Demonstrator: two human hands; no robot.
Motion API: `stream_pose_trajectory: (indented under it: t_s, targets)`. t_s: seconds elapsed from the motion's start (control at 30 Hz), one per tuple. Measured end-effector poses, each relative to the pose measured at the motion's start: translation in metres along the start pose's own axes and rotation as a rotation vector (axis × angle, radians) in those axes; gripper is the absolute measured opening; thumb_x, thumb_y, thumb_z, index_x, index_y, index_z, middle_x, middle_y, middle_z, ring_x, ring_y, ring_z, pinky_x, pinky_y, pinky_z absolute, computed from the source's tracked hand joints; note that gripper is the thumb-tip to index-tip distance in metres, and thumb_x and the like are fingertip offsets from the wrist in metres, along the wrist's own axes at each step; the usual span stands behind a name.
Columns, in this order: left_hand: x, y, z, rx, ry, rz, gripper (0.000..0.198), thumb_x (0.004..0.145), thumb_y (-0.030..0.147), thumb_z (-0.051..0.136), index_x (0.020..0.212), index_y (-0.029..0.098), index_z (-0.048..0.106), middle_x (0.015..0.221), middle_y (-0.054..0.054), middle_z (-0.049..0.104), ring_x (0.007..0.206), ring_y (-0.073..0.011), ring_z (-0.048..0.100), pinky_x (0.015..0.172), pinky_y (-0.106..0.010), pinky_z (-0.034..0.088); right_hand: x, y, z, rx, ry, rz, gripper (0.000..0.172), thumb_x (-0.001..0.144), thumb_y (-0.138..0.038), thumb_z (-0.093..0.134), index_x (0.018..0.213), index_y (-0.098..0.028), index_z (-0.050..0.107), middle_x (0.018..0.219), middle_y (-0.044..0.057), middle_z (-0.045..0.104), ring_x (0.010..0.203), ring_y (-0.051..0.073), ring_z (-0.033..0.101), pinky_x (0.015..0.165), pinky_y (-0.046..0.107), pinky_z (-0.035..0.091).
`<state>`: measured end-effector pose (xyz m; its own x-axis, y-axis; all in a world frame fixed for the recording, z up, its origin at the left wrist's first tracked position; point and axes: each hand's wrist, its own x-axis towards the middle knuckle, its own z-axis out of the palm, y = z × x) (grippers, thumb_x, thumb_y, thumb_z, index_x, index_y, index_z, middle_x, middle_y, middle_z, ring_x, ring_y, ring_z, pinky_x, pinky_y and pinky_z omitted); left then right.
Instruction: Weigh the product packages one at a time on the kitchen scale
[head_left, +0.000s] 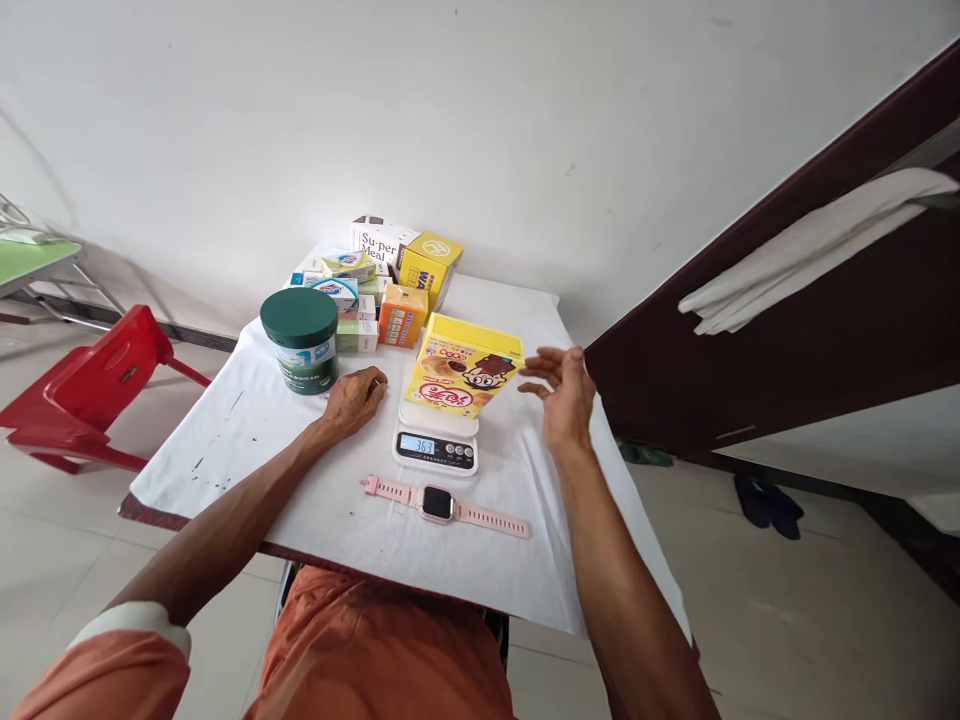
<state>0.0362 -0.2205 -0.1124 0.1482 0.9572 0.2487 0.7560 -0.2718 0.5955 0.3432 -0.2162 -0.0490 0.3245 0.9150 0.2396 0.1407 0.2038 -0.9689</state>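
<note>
A yellow snack box (461,370) with a cartoon face stands tilted on the white digital kitchen scale (436,452), whose lit display appears to read 363. My right hand (568,400) is just right of the box, fingers stretched toward it and apart, holding nothing. To the left of the scale, my left hand (356,402) rests on the tablecloth with loosely bent fingers and nothing visible in it. It lies beside a green lidded tub (300,340). In front of the scale a pink-strapped smartwatch (438,504) lies flat, its screen dark.
Behind the scale, against the wall, are an orange box (403,316), a yellow carton (430,265), a white Su-per Meal box (375,240) and several smaller boxes. A red chair (97,380) stands left of the white-covered table (247,430). Dark slippers (769,505) lie on the floor.
</note>
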Motion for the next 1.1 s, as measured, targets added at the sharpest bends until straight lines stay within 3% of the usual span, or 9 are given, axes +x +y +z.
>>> stream_pose_trajectory:
  t_s: [0.1,0.2,0.4,1.1]
  targets:
    - [0.001,0.000,-0.001,0.001,0.004,0.000,0.021,0.093,0.023,0.051,0.099,0.018,0.070,0.080,-0.004,0.073,0.070,-0.0172,0.063,0.066,-0.027,0.042,-0.011,0.044,0.008,0.042,0.073,0.147,0.063,0.083,-0.085,0.047,0.086,-0.023,0.061,0.073,0.003,0.065,0.064,0.019,0.066,0.052,0.029,0.051]
    - [0.001,0.000,-0.001,-0.005,0.002,-0.004,0.021,0.093,0.025,0.051,0.100,0.018,0.070,0.081,-0.004,0.073,0.071,-0.0171,0.063,0.066,-0.027,0.042,-0.020,0.064,0.012,0.038,0.062,0.119,0.056,0.084,-0.078,0.057,0.085,-0.023,0.062,0.072,0.001,0.063,0.060,0.016,0.061,0.051,0.027,0.047]
    - [0.002,0.001,-0.002,0.004,-0.002,-0.018,0.021,0.094,0.026,0.051,0.099,0.018,0.070,0.079,-0.004,0.073,0.068,-0.0166,0.062,0.065,-0.027,0.041,-0.022,0.064,0.008,-0.032,-0.007,0.085,0.044,0.089,-0.067,0.062,0.086,-0.023,0.063,0.073,-0.001,0.063,0.060,0.013,0.058,0.056,0.026,0.047]
    - [-0.010,-0.005,-0.007,-0.164,0.039,0.035,0.022,0.090,0.031,0.052,0.098,0.016,0.067,0.080,-0.004,0.069,0.066,-0.0150,0.058,0.065,-0.027,0.045,-0.026,0.064,-0.007,0.024,-0.109,0.133,0.046,0.085,-0.066,0.068,0.085,-0.021,0.066,0.073,0.001,0.064,0.063,0.013,0.059,0.056,0.027,0.046]
